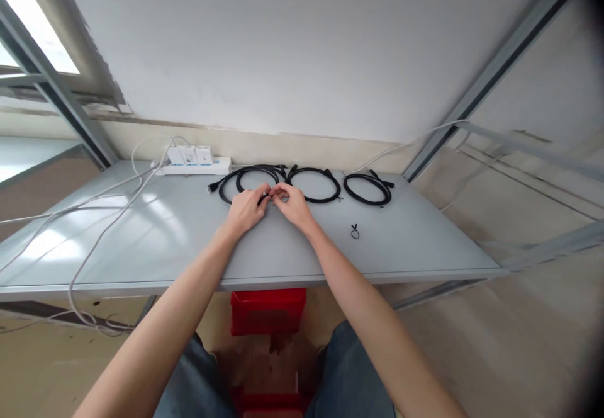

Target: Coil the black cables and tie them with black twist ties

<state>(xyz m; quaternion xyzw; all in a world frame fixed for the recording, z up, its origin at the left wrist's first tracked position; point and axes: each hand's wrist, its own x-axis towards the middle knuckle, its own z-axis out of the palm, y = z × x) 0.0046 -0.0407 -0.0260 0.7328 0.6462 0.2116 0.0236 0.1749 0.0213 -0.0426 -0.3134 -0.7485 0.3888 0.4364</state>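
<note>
Three coiled black cables lie in a row at the back of the grey table (189, 242): a left coil (238, 182), a middle coil (321, 185) and a right coil (368, 189). My left hand (246, 208) and my right hand (293, 204) meet fingertip to fingertip at the near edge of the left coil. Both hands are closed in a pinch on that coil, where a small black piece shows between the fingers. A small black twist tie (355, 231) lies loose on the table to the right of my right hand.
A white power strip (195, 165) with white plugs sits at the back left, and white cords (108, 216) trail off the table's left side. A red crate (268, 310) stands on the floor under the table. Metal frame posts rise at both back corners.
</note>
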